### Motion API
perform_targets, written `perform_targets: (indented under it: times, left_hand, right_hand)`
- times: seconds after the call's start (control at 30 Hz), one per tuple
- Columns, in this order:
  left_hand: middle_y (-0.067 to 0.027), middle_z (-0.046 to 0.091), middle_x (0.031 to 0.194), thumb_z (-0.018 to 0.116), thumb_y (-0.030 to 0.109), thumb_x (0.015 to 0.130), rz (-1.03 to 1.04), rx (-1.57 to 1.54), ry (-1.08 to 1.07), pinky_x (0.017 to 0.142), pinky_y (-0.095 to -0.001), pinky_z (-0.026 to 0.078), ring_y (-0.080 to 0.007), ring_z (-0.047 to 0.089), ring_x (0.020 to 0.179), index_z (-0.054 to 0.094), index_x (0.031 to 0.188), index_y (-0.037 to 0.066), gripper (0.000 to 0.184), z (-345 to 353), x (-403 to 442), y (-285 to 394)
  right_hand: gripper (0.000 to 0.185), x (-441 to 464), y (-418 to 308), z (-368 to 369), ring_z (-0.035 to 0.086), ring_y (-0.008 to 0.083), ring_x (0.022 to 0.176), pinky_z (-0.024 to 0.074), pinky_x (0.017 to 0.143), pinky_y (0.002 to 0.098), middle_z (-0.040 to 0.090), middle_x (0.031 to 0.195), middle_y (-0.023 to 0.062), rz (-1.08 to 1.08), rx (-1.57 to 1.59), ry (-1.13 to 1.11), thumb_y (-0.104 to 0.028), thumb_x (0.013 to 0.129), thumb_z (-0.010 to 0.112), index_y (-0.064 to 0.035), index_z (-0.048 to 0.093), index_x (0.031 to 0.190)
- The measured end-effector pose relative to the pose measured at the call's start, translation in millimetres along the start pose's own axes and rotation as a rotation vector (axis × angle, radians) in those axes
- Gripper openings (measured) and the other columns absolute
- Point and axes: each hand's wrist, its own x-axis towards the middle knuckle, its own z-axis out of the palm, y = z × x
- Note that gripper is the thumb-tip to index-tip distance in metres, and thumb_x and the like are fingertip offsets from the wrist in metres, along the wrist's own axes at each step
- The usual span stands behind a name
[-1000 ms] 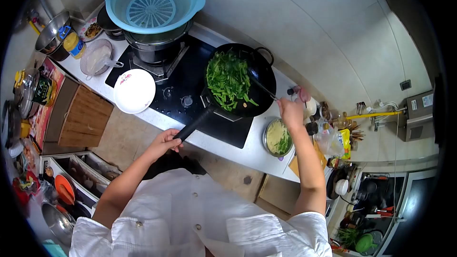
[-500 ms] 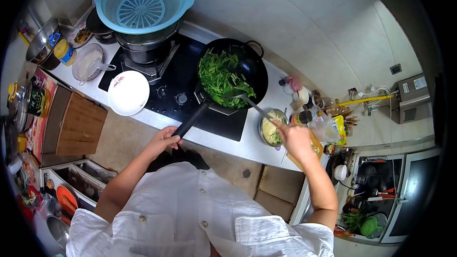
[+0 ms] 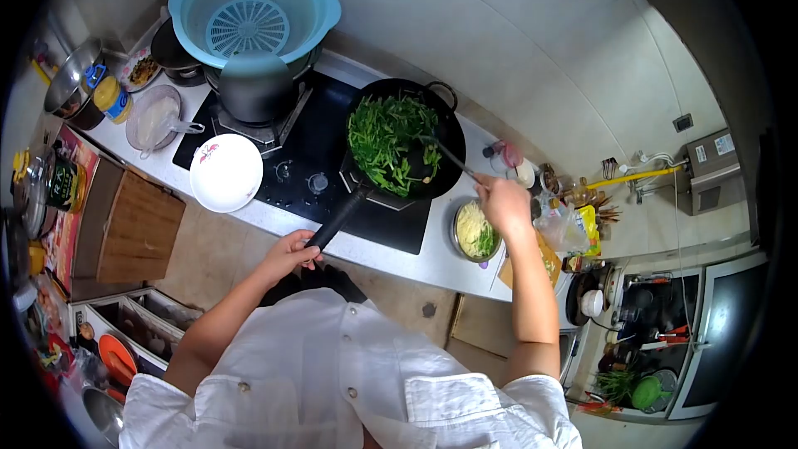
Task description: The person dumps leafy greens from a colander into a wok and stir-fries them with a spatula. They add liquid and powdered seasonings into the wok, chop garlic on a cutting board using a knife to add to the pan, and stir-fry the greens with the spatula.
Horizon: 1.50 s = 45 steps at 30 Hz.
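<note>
My left hand (image 3: 291, 254) is closed around the end of the black handle of a wok (image 3: 449, 135) on the stove. Chopped green leafy vegetables (image 3: 384, 135) are heaped in the wok, mostly on its left side. My right hand (image 3: 504, 204) grips a metal spatula (image 3: 453, 159) that slants down into the wok. Its blade is at the right edge of the greens and partly hidden. Just below my right hand, a metal bowl (image 3: 456, 243) on the counter holds pale yellow shreds and chopped greens.
A blue colander (image 3: 324, 41) tops a pot on the back-left burner. A white plate (image 3: 226, 173) overlaps the stove's left edge. Left of it are a mesh strainer (image 3: 154, 120) and a yellow-labelled jar (image 3: 112, 98). Bottles and a cutting board (image 3: 544, 262) lie to the right.
My right hand has moved slightly up, taking the spatula blade up and right through the wok. The greens have shifted leftward. My left hand stays on the handle.
</note>
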Motion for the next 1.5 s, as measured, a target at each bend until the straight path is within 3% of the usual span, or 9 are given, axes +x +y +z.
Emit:
perform_targets:
  times: [0.13,0.27,0.7,0.87,0.97,1.1,1.27,1.4,1.5]
  left_hand:
    - [-0.0075,0.066,0.088,0.061,0.019,0.088,-0.002,0.004,-0.023,0.067,-0.0252,0.051,-0.0108,0.061,0.071,0.049,0.121,0.004,0.038,-1,1,-4]
    - [-0.0081,0.065,0.087,0.061,0.018,0.088,0.003,0.044,-0.03,0.068,-0.025,0.05,-0.0113,0.061,0.071,0.049,0.121,0.004,0.037,0,-2,5]
    - [-0.0064,0.065,0.087,0.06,0.016,0.089,-0.01,0.042,-0.024,0.068,-0.0245,0.049,-0.011,0.06,0.07,0.05,0.12,0.004,0.035,1,0,5]
    - [-0.0053,0.065,0.088,0.06,0.018,0.089,0.025,0.009,-0.045,0.068,-0.0245,0.049,-0.0103,0.059,0.07,0.05,0.12,0.005,0.035,1,-1,-1]
    - [-0.004,0.065,0.086,0.061,0.022,0.089,0.002,0.021,-0.023,0.064,-0.0211,0.045,-0.0097,0.059,0.069,0.051,0.119,0.006,0.035,5,-5,7]
    - [-0.0033,0.065,0.086,0.061,0.022,0.089,-0.007,0.035,-0.021,0.064,-0.0207,0.045,-0.0093,0.059,0.068,0.052,0.119,0.006,0.035,2,-1,1]
    - [-0.0025,0.064,0.087,0.062,0.022,0.089,-0.062,0.021,-0.017,0.063,-0.0204,0.044,-0.0083,0.058,0.068,0.052,0.118,0.006,0.035,2,-3,5]
    - [-0.0025,0.064,0.087,0.062,0.022,0.088,-0.038,0.002,-0.058,0.064,-0.0204,0.044,-0.0085,0.058,0.068,0.052,0.118,0.006,0.035,0,0,5]
    - [-0.0024,0.064,0.087,0.062,0.022,0.088,-0.037,0.033,-0.072,0.065,-0.0203,0.045,-0.0086,0.058,0.069,0.052,0.118,0.006,0.035,-3,0,5]
  right_hand:
    - [0.029,15,-3,61,0.064,0.0361,0.069,0.0509,0.063,0.046,0.066,0.077,0.0177,0.059,0.016,0.141,-0.028,0.09,0.052,-0.0166,0.064,0.114]
    - [0.034,-36,-8,114,0.061,0.0305,0.049,0.0489,0.049,0.0449,0.061,0.059,0.0172,-0.161,-0.128,0.169,-0.025,0.088,0.055,-0.0089,0.059,0.118]
    - [0.034,-46,-8,82,0.063,0.0315,0.054,0.0502,0.054,0.0439,0.064,0.064,0.0172,-0.12,-0.064,-0.004,-0.023,0.089,0.052,-0.0076,0.061,0.118]
    - [0.028,-22,-8,56,0.063,0.033,0.057,0.0499,0.054,0.0448,0.064,0.064,0.016,-0.048,-0.052,0.23,-0.025,0.089,0.053,-0.0138,0.064,0.112]
    - [0.026,15,-8,117,0.064,0.0335,0.059,0.0501,0.055,0.0458,0.064,0.064,0.0164,0.03,-0.026,0.304,-0.025,0.089,0.052,-0.0123,0.064,0.108]
    - [0.026,-30,-14,105,0.065,0.0324,0.061,0.051,0.057,0.0453,0.065,0.066,0.0158,-0.054,-0.121,-0.046,-0.026,0.09,0.051,-0.0123,0.067,0.106]
    - [0.021,-64,-13,-1,0.065,0.0302,0.065,0.0508,0.062,0.0433,0.065,0.067,0.0155,-0.076,-0.049,0.006,-0.021,0.085,0.054,-0.0107,0.07,0.095]
    - [0.022,-36,-23,42,0.066,0.0334,0.07,0.0505,0.066,0.0452,0.067,0.074,0.0157,-0.044,-0.219,-0.142,-0.02,0.086,0.052,-0.0092,0.07,0.094]
    - [0.022,-11,-2,59,0.065,0.0342,0.068,0.0506,0.065,0.0461,0.066,0.073,0.0164,0.051,0.012,0.155,-0.021,0.087,0.053,-0.0115,0.07,0.095]
